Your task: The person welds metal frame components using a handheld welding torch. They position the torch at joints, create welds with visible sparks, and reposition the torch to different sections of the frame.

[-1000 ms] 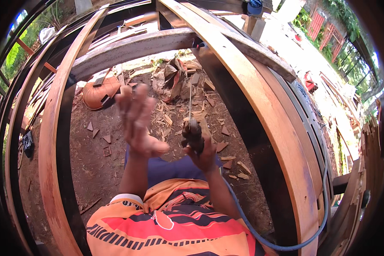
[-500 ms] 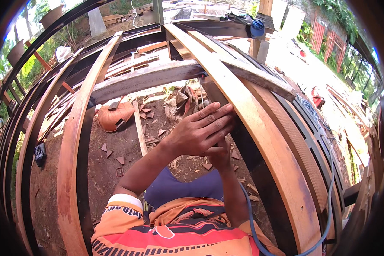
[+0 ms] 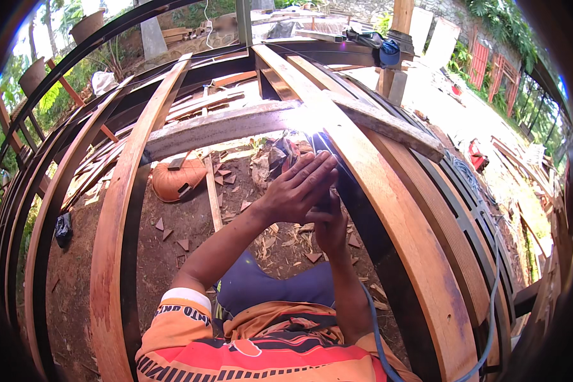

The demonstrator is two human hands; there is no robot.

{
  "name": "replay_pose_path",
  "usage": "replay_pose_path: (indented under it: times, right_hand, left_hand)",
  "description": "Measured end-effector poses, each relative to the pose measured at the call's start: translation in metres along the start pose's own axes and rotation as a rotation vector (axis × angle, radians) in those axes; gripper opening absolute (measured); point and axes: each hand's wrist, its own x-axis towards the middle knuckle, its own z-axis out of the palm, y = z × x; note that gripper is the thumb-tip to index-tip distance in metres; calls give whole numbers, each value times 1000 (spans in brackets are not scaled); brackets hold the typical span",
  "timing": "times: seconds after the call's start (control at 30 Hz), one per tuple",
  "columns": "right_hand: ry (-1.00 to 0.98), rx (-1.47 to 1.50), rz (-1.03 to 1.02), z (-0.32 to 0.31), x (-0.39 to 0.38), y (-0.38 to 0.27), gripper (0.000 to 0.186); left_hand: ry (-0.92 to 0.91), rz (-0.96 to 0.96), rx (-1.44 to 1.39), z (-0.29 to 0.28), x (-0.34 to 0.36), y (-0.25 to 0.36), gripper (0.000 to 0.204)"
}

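Note:
My left hand [image 3: 301, 188] stretches its fingers flat and close together across the front of my right hand [image 3: 330, 224], beside the black steel beam [image 3: 379, 235] under a long wooden plank [image 3: 388, 184]. The right hand is closed round a welding electrode holder, mostly hidden behind the left hand. Just beyond the fingertips a bright welding arc [image 3: 313, 129] glares where the beam meets the whitish crosspiece [image 3: 226, 122]. Its light washes out the joint. Dark crumpled material [image 3: 280, 155] lies just past my left hand.
More planks on black steel beams [image 3: 111, 248] run along my left. An orange curved shell [image 3: 178, 181] lies on the dirt among small triangular offcuts [image 3: 183, 244]. A blue cable [image 3: 490, 318] loops at lower right. A blue cap [image 3: 389, 52] sits by the post.
A bright arc has appeared at the beam joint. Both hands have shifted slightly left in the picture, and the whole view has tilted a little.

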Motion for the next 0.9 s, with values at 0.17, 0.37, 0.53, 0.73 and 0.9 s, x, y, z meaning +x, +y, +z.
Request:
replay_pose_path:
  times: [0.17,0.37,0.53,0.73,0.9]
  right_hand:
    - [8,18,-76,2,-2,13,23]
    - [37,-36,-124,5,8,3,32]
    - [33,-103,-206,5,17,-4,24]
    - [11,26,-61,-1,1,3,26]
    - [39,19,-124,1,4,8,25]
  left_hand:
    - [39,2,8,-1,4,-9,93]
    - [15,-6,62,-3,14,-22,89]
    - [-4,-7,25,-9,19,-26,89]
    - [51,58,56,-16,21,-11,85]
    - [12,54,46,-7,16,-18,85]
